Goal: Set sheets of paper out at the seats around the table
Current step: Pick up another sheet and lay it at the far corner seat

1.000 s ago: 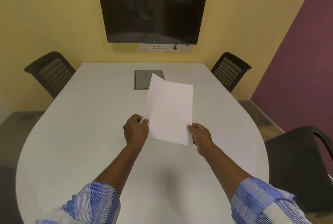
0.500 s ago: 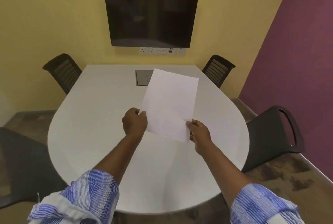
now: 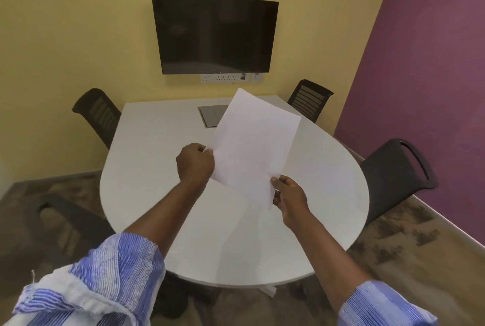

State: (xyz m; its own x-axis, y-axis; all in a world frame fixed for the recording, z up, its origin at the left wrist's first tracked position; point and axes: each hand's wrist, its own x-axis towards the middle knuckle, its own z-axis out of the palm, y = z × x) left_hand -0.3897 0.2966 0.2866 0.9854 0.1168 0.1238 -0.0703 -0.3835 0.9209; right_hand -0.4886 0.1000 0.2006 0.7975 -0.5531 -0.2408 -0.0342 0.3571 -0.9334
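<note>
A blank white sheet of paper (image 3: 253, 145) is held up in the air over the white table (image 3: 157, 168), tilted to the right. My left hand (image 3: 194, 164) pinches its lower left edge. My right hand (image 3: 290, 195) pinches its bottom right corner. The sheet hides part of the table's middle. A faint second sheet (image 3: 317, 165) seems to lie flat on the table's right side, near the dark chair (image 3: 393, 176) there; it is hard to make out.
Black chairs stand at the far left (image 3: 98, 115), far right (image 3: 311, 98) and near left (image 3: 60, 226). A grey cable hatch (image 3: 211, 115) is set into the table's far end. A dark screen (image 3: 215, 34) hangs on the yellow wall; a purple wall is at right.
The view has pulled back from the table, so its near edge and the floor now show. Both hands have lifted the sheet slightly and tilted it further right.
</note>
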